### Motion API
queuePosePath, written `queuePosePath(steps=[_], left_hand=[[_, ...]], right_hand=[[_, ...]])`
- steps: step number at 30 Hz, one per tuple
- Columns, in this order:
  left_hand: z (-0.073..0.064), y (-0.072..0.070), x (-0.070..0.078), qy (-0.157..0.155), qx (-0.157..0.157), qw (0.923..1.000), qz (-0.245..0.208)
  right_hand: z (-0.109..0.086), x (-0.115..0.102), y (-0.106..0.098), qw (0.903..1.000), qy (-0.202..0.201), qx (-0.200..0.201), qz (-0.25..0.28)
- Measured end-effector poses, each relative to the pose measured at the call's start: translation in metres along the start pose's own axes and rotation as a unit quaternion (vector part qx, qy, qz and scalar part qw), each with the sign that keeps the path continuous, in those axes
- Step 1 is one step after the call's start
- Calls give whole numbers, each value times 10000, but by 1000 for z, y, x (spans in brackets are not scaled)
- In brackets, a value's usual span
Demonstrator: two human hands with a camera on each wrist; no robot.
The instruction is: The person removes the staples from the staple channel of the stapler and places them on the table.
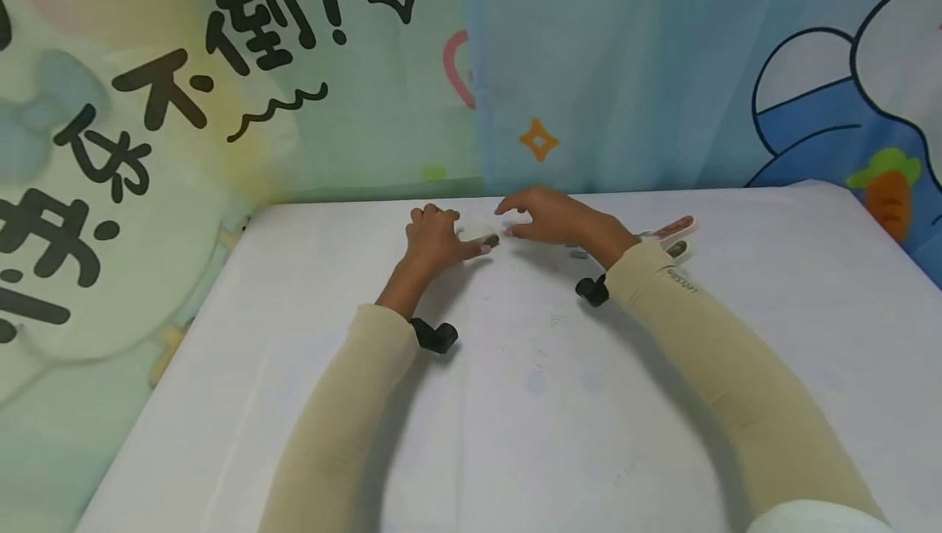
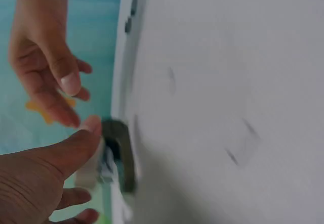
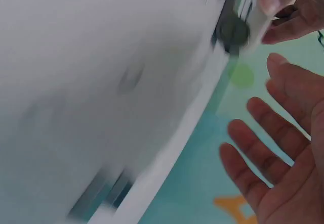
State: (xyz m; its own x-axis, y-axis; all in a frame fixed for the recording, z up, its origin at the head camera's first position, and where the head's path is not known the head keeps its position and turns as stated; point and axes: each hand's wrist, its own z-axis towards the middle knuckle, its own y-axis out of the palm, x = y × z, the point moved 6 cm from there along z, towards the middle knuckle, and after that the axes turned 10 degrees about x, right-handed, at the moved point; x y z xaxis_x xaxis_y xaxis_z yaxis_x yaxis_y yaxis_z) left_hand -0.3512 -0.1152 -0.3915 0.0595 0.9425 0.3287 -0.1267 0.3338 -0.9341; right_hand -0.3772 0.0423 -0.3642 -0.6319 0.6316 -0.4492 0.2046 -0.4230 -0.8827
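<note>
My left hand (image 1: 434, 240) pinches a small white object with a dark grey-green edge (image 2: 120, 155) between thumb and fingers near the table's far edge. In the right wrist view this white object (image 3: 255, 24) carries a dark round part on one side; its kind is unclear. My right hand (image 1: 555, 218) hovers just to the right of it, fingers spread and loosely bent, with nothing in them. Below the right palm, two small dark grey-green blocks (image 1: 578, 253) lie side by side on the table.
Past my right wrist lie a brown, white-edged flat piece (image 1: 675, 227) and a dark one (image 1: 677, 248), partly covered by the sleeve. The white-covered table (image 1: 515, 402) meets a printed cloth backdrop (image 1: 625, 67) at its far edge. Each wrist wears a black camera mount (image 1: 436, 337).
</note>
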Motion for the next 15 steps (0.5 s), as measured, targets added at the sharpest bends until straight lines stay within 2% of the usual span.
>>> queuePosePath(steps=[2, 4, 9, 11, 15], left_hand=[[-1, 5, -7, -35, -123, 9998, -141], [-1, 8, -11, 17, -63, 9986, -531], [0, 11, -13, 294, 277, 9847, -1697], [1, 11, -13, 373, 395, 9814, -1841], [2, 9, -13, 489, 560, 9819, -1740]], right_hand=[[8, -8, 7, 9999, -84, -105, -101], [14, -18, 13, 9996, -147, -195, -160], [25, -35, 25, 9987, -175, -309, -366], [28, -38, 28, 9977, -157, -286, -596], [34, -42, 32, 9944, 19, -455, -958]])
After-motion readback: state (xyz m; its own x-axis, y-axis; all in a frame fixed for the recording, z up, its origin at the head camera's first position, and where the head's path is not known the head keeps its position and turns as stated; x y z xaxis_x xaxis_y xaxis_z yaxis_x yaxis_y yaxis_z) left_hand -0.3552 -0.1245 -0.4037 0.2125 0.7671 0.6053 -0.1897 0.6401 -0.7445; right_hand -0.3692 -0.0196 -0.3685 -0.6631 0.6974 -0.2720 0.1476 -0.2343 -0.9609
